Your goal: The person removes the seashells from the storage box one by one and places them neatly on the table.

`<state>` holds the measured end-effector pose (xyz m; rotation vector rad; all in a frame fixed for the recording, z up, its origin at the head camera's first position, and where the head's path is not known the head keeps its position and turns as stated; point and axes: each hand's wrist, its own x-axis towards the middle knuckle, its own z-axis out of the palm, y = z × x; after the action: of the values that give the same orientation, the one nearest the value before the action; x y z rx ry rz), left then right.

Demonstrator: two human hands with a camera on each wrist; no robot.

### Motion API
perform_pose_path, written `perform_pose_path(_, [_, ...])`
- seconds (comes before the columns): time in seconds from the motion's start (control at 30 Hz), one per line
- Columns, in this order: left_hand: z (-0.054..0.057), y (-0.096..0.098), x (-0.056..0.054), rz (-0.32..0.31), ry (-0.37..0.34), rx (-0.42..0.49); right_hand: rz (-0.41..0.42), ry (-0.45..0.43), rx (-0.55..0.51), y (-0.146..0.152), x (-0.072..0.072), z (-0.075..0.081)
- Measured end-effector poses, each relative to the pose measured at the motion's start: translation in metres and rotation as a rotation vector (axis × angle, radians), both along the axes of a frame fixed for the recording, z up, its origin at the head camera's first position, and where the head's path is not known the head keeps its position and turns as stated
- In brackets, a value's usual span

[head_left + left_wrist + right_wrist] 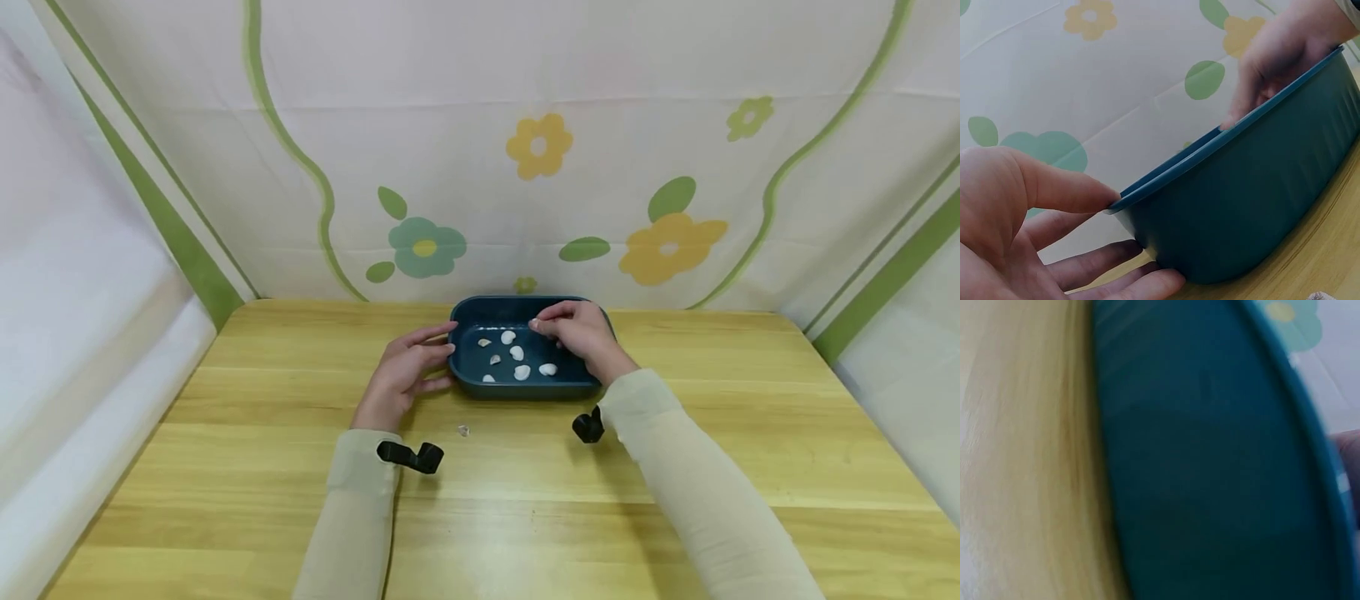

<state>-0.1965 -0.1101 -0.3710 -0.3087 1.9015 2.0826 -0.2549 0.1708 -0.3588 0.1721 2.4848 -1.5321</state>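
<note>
A flowered cloth (465, 67) backs the wooden table (480, 517); in the head view, a blue tray (525, 391) sits at its far edge. Inside lie 7 whitish pieces (517, 353), 1 partly hidden by the near wall; 1 stray piece (463, 431) lies outside, on the table. The left hand (401, 368), fingers extended, touches the tray's left end. The right hand (585, 332) pinches a pale bit (532, 324), mostly covered.

The left wrist view hides some right fingers behind the rim.

The right wrist view, blurred, crops that hand to a sliver.
</note>
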Motion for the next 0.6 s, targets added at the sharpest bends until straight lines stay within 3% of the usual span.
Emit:
perform_pose_path(0.23, [-0.001,0.002,-0.001,-0.008,0.008,0.004,0.023,0.081,-0.113,0.005,0.016,0.024])
perform_pose_path(0.4, [-0.001,0.003,-0.001,-0.014,0.002,0.002,0.081,0.111,-0.166,0.007,0.044,0.036])
perform_pose_path(0.6, [-0.001,0.001,0.001,-0.010,-0.012,0.002,0.165,0.079,-0.208,0.003,0.079,0.030])
